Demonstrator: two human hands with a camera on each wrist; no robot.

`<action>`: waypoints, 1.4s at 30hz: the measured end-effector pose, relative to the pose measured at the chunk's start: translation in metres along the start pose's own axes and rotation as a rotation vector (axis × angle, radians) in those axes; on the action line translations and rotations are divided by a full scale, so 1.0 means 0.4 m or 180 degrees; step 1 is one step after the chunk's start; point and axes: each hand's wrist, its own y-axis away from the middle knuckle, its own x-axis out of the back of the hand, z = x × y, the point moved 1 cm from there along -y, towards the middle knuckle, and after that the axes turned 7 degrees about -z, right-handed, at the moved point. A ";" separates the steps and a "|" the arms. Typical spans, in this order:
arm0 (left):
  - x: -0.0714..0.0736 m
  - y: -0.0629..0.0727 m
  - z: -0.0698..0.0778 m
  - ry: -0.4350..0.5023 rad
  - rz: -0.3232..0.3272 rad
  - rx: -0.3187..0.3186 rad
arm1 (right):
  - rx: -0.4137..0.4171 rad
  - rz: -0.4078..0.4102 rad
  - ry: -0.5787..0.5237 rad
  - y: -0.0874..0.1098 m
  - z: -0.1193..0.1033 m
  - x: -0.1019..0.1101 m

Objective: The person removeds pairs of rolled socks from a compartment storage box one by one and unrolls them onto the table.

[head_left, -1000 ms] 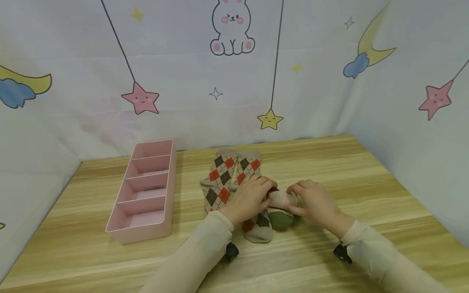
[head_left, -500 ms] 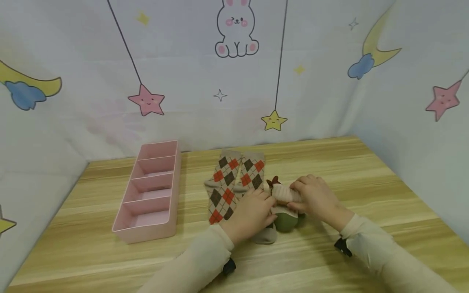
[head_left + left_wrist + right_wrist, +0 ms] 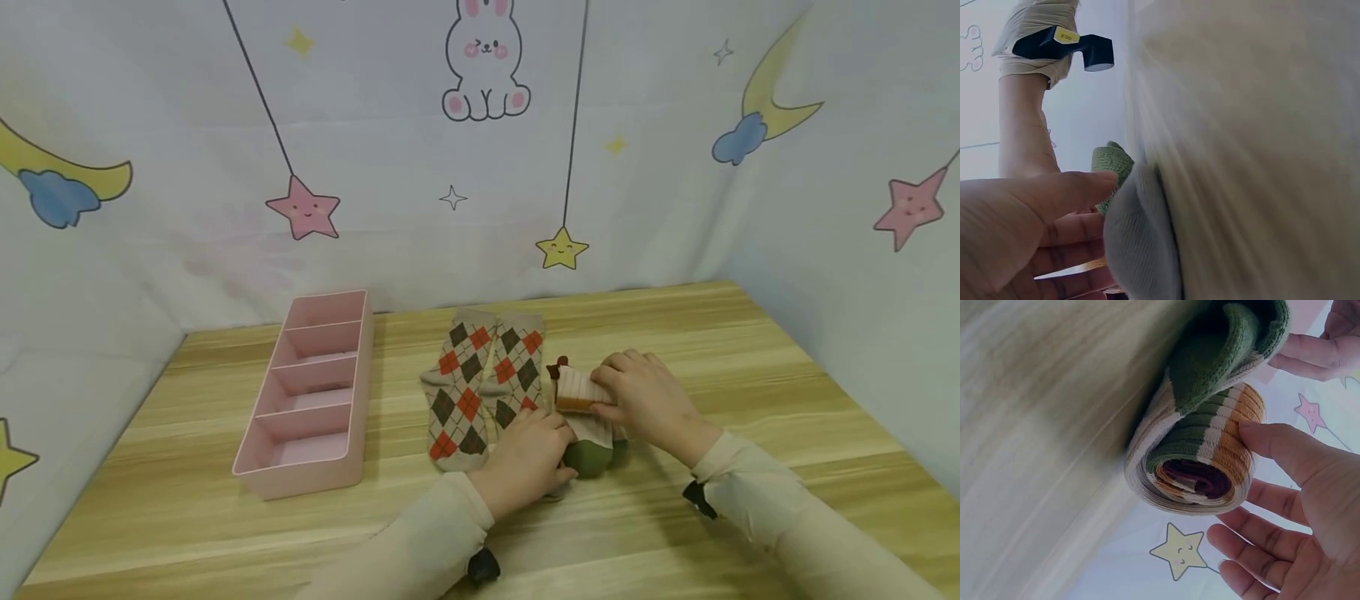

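Low in the centre of the frame, the right hand [image 3: 648, 404] curls round a rolled striped sock [image 3: 579, 390]; the left hand [image 3: 525, 458] presses its green toe end [image 3: 588, 457] against the worktop [image 3: 750, 375]. Argyle socks [image 3: 480, 387] lie just left, a pink divided tray [image 3: 307, 392] farther left.

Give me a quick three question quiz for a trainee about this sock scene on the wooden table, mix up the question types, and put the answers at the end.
1. True or false: the pink organizer tray already has a sock in one compartment.
2. How many compartments does that tray have?
3. Which hand grips the rolled end of the striped sock? A) left hand B) right hand

Key: 1. False, all its compartments are bare. 2. Four. 3. B; the left hand presses on the green toe end beside the argyle socks.
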 end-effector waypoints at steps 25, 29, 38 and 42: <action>-0.046 0.007 -0.009 0.0060 0.0185 -0.0233 | 0.0083 0.0358 0.0071 -0.054 0.014 -0.041; -0.048 0.002 -0.011 0.0113 0.0194 -0.0251 | 0.0021 0.0417 0.0027 -0.057 0.021 -0.045; -0.051 -0.001 -0.020 0.0363 0.0229 -0.0258 | -0.0014 0.0417 -0.0140 -0.062 0.029 -0.053; -0.053 -0.002 -0.025 0.0532 0.0238 -0.0257 | -0.0053 0.0346 -0.0163 -0.064 0.031 -0.052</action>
